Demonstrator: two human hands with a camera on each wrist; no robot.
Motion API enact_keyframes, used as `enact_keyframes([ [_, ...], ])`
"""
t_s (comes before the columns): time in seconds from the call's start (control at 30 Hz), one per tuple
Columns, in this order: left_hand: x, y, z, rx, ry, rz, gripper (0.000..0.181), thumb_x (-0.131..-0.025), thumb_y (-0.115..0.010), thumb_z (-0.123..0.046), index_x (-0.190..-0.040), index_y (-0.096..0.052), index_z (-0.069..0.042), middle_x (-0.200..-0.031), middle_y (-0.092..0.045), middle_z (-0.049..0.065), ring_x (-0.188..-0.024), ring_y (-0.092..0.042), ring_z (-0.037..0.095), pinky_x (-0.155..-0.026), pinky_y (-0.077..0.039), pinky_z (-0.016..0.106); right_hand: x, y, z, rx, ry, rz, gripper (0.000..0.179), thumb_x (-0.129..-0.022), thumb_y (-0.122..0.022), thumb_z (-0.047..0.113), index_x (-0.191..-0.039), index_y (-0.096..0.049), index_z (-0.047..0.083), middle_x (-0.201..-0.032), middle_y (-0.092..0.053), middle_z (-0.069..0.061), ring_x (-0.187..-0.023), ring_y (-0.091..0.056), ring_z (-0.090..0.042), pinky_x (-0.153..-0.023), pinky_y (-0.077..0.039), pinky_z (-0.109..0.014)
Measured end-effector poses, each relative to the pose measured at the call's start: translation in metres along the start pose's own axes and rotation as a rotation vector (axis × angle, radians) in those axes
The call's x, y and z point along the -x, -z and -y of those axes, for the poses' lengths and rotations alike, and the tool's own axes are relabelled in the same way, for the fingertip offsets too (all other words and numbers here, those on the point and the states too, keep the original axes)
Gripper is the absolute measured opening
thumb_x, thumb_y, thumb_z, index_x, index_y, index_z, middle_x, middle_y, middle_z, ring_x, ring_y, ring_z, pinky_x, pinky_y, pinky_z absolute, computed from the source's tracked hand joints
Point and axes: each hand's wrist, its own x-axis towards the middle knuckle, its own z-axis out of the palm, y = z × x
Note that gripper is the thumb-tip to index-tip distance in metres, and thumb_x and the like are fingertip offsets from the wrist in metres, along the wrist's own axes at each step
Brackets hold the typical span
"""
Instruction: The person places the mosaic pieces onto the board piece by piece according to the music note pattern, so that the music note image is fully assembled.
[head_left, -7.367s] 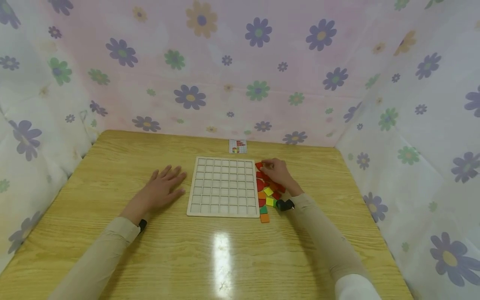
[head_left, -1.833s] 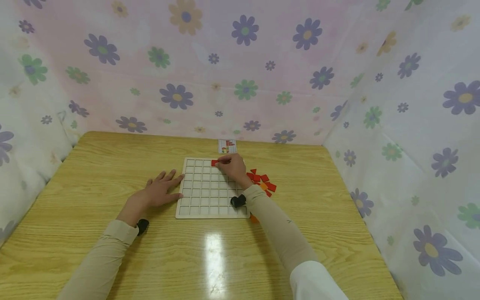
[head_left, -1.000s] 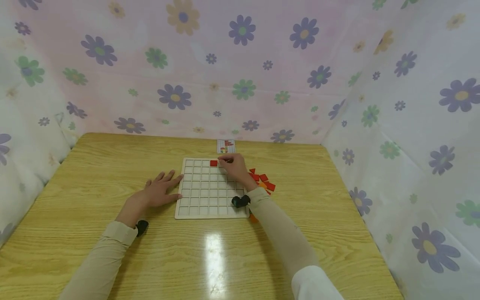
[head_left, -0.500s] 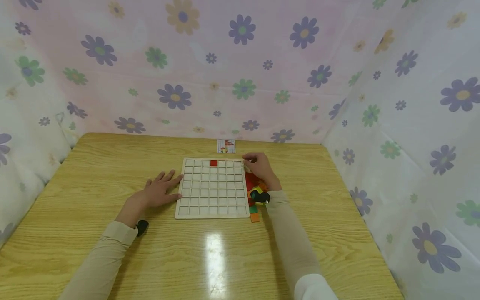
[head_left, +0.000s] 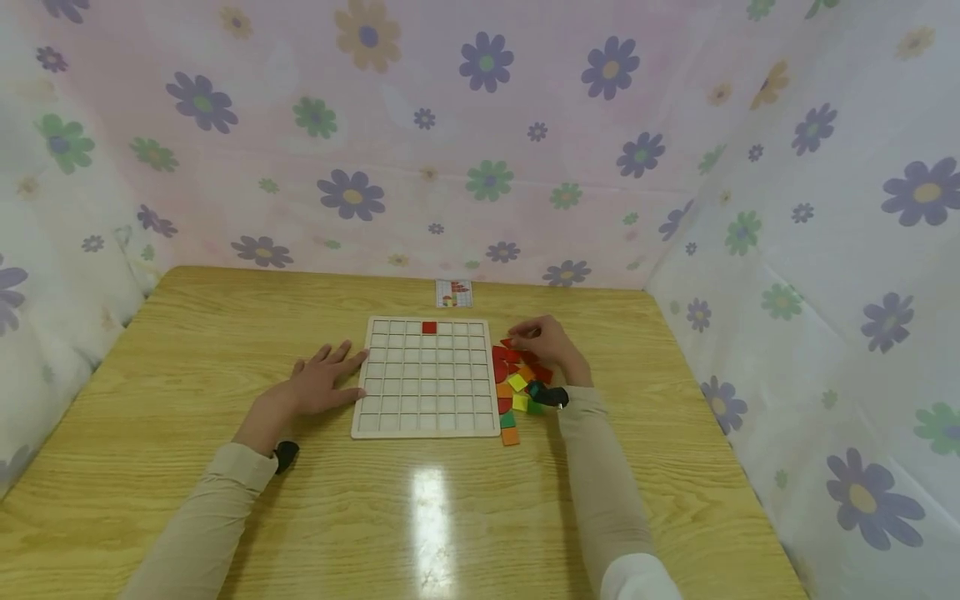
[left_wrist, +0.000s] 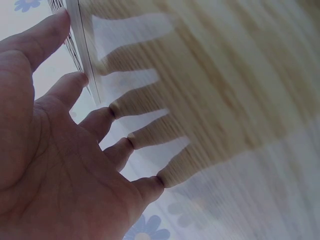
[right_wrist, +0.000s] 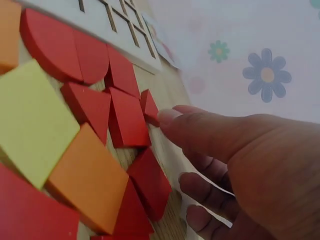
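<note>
A pale wooden grid board (head_left: 492, 425) lies flat mid-table. One red square tile (head_left: 429, 327) fills a cell in its far row. Beside the board, my left hand (head_left: 321, 388) rests with spread fingers, thumb and a fingertip at the left edge; the left wrist view shows the fingers (left_wrist: 97, 122) extended down to the tabletop. My right hand (head_left: 551, 342) is over the far end of a pile of coloured tiles. Its thumb tip is right at a small red triangle tile (right_wrist: 149, 107), which stays on the table, the index finger mostly hidden behind the thumb.
Red, orange, yellow and green tiles, including a yellow square (head_left: 518, 382) and an orange square (head_left: 510, 436), lie along the board's right side. A small printed pattern card (head_left: 454, 293) lies behind the board. Flowered cloth (head_left: 427, 150) hangs around the wooden table (head_left: 360, 517).
The red square tile was set into the far row and released. My right hand then moved right, off the board, back to the tile pile. My left hand came up to the board's edge.
</note>
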Motion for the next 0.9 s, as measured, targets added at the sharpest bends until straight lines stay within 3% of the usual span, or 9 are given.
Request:
enact_keyframes([
  [0.3,-0.003,-0.002,-0.003,-0.004,0.008,0.014,0.072,-0.104,-0.057,-0.042,-0.16,-0.03,-0.006,-0.165,-0.015,0.031,-0.149,-0.01,0.06,-0.107,-0.011,0.083,0.004,0.001,-0.004,0.002,-0.007,-0.041,0.022,-0.095,-0.075,0.017,-0.112,-0.079,0.003,-0.103,-0.072,-0.016,-0.079,-0.06,-0.022,-0.069,-0.049,-0.03],
  [0.57,-0.001,-0.001,-0.001,-0.006,0.012,0.018,0.072,-0.104,-0.057,-0.041,-0.161,-0.029,-0.007,-0.166,-0.014,0.03,-0.149,-0.008,0.059,-0.108,-0.01,0.083,0.005,-0.005,-0.004,0.017,0.004,-0.03,0.021,-0.096,-0.074,0.018,-0.112,-0.079,0.006,-0.109,-0.07,-0.013,-0.085,-0.061,-0.022,-0.074,-0.05,-0.031],
  [0.9,-0.003,-0.001,0.002,-0.017,0.016,0.011,0.073,-0.103,-0.057,-0.044,-0.161,-0.03,-0.008,-0.165,-0.016,0.03,-0.149,-0.01,0.059,-0.107,-0.014,0.083,0.002,-0.008,-0.003,0.003,0.019,-0.045,0.015,-0.095,-0.074,0.016,-0.103,-0.081,0.005,-0.104,-0.071,-0.013,-0.083,-0.062,-0.022,-0.074,-0.049,-0.032],
])
